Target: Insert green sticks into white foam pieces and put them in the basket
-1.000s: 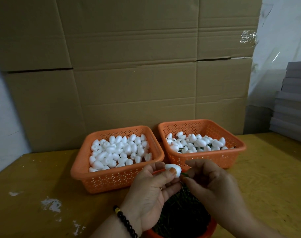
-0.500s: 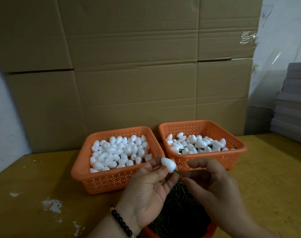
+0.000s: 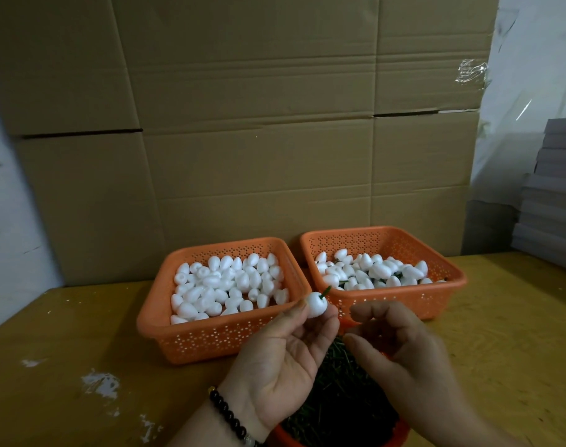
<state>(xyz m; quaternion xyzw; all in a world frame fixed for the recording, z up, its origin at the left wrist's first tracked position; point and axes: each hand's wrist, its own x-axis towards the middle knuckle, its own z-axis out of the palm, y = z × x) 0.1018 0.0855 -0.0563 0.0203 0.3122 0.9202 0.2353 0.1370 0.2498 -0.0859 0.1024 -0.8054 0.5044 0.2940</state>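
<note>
Left hand [image 3: 285, 353] pinching foam piece [image 3: 316, 304], green stick [image 3: 325, 292] poking up, guessing ready for right basket [image 3: 449, 293]. Right hand [image 3: 394, 346] hanging loosely curled, grip holding nothing, over stick tub [image 3: 339, 411].

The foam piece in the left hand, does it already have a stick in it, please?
Yes: a green stick protrudes from the foam piece pinched by the left hand.

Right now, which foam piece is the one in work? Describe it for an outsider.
In front of the two orange baskets, find the left hand. Its fingertips pinch one white foam piece. Unlike the loose ones, it is held up, with a green stick protruding.
</note>
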